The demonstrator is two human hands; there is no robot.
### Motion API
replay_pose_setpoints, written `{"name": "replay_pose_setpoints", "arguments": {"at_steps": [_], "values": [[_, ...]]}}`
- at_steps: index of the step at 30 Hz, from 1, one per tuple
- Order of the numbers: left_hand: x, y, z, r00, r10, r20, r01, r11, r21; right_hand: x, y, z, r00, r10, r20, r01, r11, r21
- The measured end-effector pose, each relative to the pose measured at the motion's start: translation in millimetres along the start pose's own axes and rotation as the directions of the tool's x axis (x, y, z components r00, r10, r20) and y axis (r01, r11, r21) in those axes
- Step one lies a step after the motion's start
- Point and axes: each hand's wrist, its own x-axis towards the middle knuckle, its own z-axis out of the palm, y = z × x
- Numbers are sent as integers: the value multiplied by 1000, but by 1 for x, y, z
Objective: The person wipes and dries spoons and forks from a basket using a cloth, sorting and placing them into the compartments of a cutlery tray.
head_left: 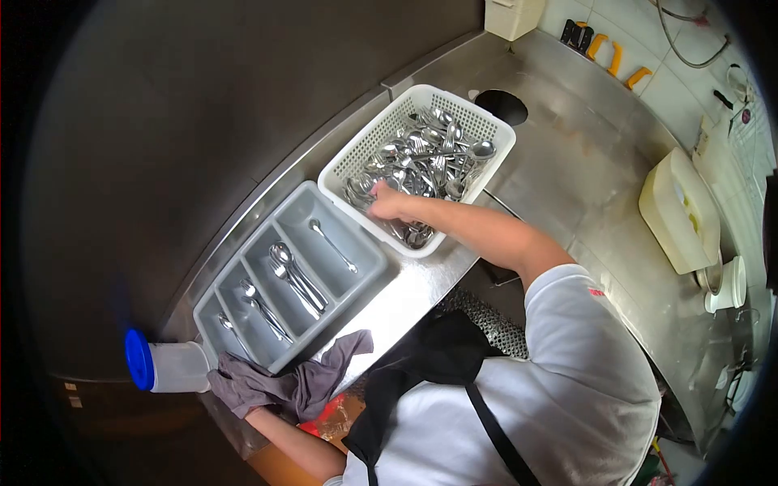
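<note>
Right hand (391,202) was inside the white basket (474,115), fingers at the cutlery heap (429,158); most pieces lay beyond it, long axes mixed. Grip was hidden; could not tell. Left hand (256,415), farther off, was mostly covered by the cloth (316,385), closure unclear. Divided tray (344,231) lay just beside the basket; their rims stood between the hands.

Right hand (391,202) among cutlery (425,158) in white basket (488,123), cloth (312,387) over left hand (255,411), divided tray (350,229) beside basket
</note>
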Motion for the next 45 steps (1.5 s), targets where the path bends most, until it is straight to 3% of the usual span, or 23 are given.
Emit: {"name": "replay_pose_setpoints", "arguments": {"at_steps": [1,2,4,5,7,10,12,14,16,18,19,20,22,23,25,28,31,34,35,37,39,42,45], "values": [[0,2,0,997,-77,8,74,930,-360,-10,-11,-3,998,64,2,-64,990,124],[-2,4,1,996,-59,-69,39,963,-265,-21,-22,-5,992,124,13,-123,961,246],[-12,51,-11,975,-23,-222,10,998,-57,-35,-31,-6,997,71,-7,-68,971,231],[-14,49,-13,966,157,-206,-73,929,362,-35,-31,-6,998,59,-8,-56,972,230],[-19,62,-22,960,260,-100,-133,744,655,-34,-32,-5,995,87,-37,-73,955,287],[-18,75,-28,989,138,-51,-107,911,398,-9,-23,-12,967,-48,-250,114,960,254],[-13,62,-19,995,93,-48,-91,995,33,14,-7,-21,812,-382,-442,407,912,-40],[-7,36,-9,998,58,-39,-69,866,-495,-44,-54,-61,961,-177,-213,223,950,220],[-4,8,0,999,37,-38,-54,728,-684,-22,-43,-95,998,-44,45,26,939,344],[-3,0,3,996,20,-83,-60,854,-518,-25,-43,-125,990,16,-141,-24,998,-60],[-6,6,2,993,5,-116,-51,914,-403,-22,-34,-139,948,-174,-267,66,927,-368],[-13,40,-13,985,-12,-170,-28,973,-231,-19,-20,-150,867,-384,-318,97,756,-647],[-15,52,-17,975,64,-212,-25,983,180,-16,-3,-160,865,-337,-371,40,784,-619],[-9,39,-11,973,140,-183,-56,914,401,-13,3,-163,862,-313,-398,12,798,-602],[-2,16,0,945,282,-163,-151,822,549,-25,-3,-151,907,-167,-387,-126,769,-626],[-5,7,1,918,334,-213,-220,876,429,-28,-6,-133,940,-56,-336,-218,661,-718],[-9,42,-14,959,193,-206,-110,927,358,-49,-28,-116,941,79,-330,-314,572,-758],[-2,21,-3,922,262,-285,-189,947,258,-49,-23,-104,939,46,-342,-311,541,-781],[-3,22,0,910,278,-308,-216,951,221,-44,-17,-102,943,9,-333,-271,603,-751],[-8,32,-4,943,129,-308,-112,991,75,-16,14,-89,891,-111,-441,-274,643,-715],[-17,102,-30,953,-210,-216,184,974,-134,-4,17,-77,805,-131,-578,-341,696,-632],[-20,105,-25,956,-189,-225,39,841,-539,-15,6,-76,868,-151,-473,-281,635,-719],[-19,97,-35,983,56,-176,-83,985,-150,-18,9,-76,859,-126,-496,-266,717,-644]]}}
